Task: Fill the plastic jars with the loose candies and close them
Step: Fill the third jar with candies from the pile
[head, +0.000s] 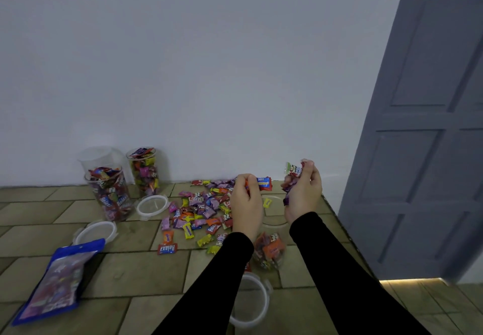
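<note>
Over the loose candies (198,212) on the tiled surface, her left hand (245,201) curls around an orange-blue candy (262,183); the right hand (303,191) grips several wrapped sweets (294,170) above the part-filled open jar (269,252).

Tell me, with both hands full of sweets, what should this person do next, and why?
Probably drop both handfuls into the open jar below the wrists. The left hand and right hand each grip wrapped candies above its mouth, and it looks only partly filled, while many loose candies lie on the floor.
</note>
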`<action>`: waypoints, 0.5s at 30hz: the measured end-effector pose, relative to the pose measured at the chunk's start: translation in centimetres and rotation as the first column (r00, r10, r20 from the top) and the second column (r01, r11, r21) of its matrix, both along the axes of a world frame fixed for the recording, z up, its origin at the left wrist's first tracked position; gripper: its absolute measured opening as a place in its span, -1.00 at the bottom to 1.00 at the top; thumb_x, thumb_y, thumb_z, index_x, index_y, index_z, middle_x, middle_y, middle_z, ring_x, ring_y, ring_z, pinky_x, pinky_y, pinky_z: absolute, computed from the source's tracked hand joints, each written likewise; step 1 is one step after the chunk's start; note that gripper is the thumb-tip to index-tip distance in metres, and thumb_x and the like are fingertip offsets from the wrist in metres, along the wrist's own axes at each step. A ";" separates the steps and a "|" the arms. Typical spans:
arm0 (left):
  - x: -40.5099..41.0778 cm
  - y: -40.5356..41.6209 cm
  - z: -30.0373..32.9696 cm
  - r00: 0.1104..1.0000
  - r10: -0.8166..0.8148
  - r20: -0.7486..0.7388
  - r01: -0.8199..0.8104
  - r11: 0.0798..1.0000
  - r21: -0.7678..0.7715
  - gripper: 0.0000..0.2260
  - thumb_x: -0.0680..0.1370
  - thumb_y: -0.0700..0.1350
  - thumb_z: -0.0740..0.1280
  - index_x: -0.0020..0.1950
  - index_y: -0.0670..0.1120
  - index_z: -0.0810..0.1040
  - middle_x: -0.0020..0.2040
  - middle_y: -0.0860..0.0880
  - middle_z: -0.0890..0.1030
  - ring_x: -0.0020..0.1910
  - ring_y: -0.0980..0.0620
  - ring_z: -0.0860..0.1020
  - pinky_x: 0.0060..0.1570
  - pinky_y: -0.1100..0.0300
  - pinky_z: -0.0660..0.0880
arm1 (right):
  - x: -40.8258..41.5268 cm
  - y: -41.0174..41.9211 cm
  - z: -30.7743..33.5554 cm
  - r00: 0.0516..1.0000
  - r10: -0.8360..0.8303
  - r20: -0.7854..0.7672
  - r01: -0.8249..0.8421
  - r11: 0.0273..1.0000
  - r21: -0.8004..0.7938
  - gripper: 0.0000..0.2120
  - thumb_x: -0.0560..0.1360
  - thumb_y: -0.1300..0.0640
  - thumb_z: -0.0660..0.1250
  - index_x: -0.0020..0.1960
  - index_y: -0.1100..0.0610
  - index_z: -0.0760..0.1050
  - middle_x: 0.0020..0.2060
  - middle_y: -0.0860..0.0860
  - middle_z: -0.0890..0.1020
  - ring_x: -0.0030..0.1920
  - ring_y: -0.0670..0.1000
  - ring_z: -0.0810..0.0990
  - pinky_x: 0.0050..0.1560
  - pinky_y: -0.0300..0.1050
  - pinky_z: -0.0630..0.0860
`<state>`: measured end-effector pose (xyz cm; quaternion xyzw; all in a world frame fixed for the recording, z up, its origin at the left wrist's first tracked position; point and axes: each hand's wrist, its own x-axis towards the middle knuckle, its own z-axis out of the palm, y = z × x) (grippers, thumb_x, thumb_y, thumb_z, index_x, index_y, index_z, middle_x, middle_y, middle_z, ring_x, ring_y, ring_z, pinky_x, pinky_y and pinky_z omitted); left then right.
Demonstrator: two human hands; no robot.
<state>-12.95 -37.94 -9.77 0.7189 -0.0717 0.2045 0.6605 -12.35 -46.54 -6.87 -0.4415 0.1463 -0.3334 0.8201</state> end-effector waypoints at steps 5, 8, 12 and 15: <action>-0.2 -0.2 0.0 1.000 0.021 0.003 -0.021 1.000 -0.011 -0.79 0.67 -0.11 0.13 -0.13 -0.08 0.44 -0.36 0.04 0.39 -0.43 0.17 0.29 -0.39 0.26 0.24 | 0.1 -0.2 -0.1 0.999 0.035 -0.006 -0.035 0.999 0.009 -0.80 0.64 0.02 0.12 -0.08 0.02 0.46 -0.48 -0.06 0.44 -0.50 -0.08 0.40 -0.48 -0.23 0.36; -0.4 -0.4 0.1 1.000 0.012 -0.013 -0.013 0.999 -0.051 -0.79 0.66 -0.12 0.14 -0.15 -0.03 0.43 -0.35 0.01 0.40 -0.43 0.18 0.29 -0.38 0.24 0.26 | 0.1 -0.1 -0.2 0.999 0.044 -0.011 -0.044 0.999 -0.025 -0.80 0.64 0.02 0.11 -0.07 0.04 0.45 -0.42 0.00 0.44 -0.49 -0.08 0.40 -0.50 -0.24 0.36; -0.3 -0.5 0.1 0.999 0.022 -0.029 -0.025 0.995 -0.098 -0.88 0.63 -0.21 0.17 -0.07 -0.08 0.47 -0.30 0.06 0.44 -0.42 0.20 0.33 -0.37 0.28 0.29 | 0.1 -0.1 -0.3 0.999 0.047 -0.017 -0.048 0.998 -0.048 -0.80 0.64 0.03 0.12 -0.07 0.04 0.46 -0.38 0.03 0.43 -0.50 -0.09 0.40 -0.51 -0.24 0.36; -0.1 -0.5 -0.3 0.999 -0.023 -0.035 0.019 0.991 -0.134 -0.87 0.61 -0.22 0.19 -0.07 -0.06 0.48 -0.31 0.04 0.45 -0.38 0.15 0.37 -0.33 0.24 0.34 | 0.0 -0.1 -0.3 0.998 0.057 -0.012 -0.057 0.997 -0.053 -0.80 0.64 0.02 0.12 -0.08 0.03 0.45 -0.39 0.01 0.42 -0.50 -0.09 0.40 -0.51 -0.24 0.35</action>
